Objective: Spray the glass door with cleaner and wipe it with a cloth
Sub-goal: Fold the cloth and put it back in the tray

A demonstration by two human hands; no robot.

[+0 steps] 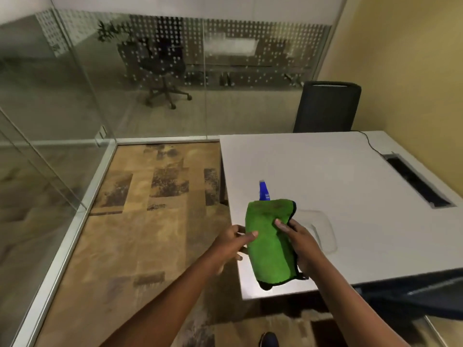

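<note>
A folded green cloth (269, 244) with a dark edge is held over the near left corner of the white desk (350, 186). My left hand (233, 246) grips its left edge and my right hand (299, 242) grips its right edge. Behind the cloth's top a blue spray bottle (263, 191) stands on the desk, its lower part hidden by the cloth. Glass panels (150, 78) with a dotted frosted band run along the far side and the left side of the room. I cannot tell which panel is the door.
A black office chair (325, 106) stands behind the desk by the yellow wall. A cable slot (421, 181) and a black cable (370, 144) are on the desk's right part. A clear plastic tray (323, 231) lies right of the cloth. Patterned carpet (155, 209) spreads left of the desk.
</note>
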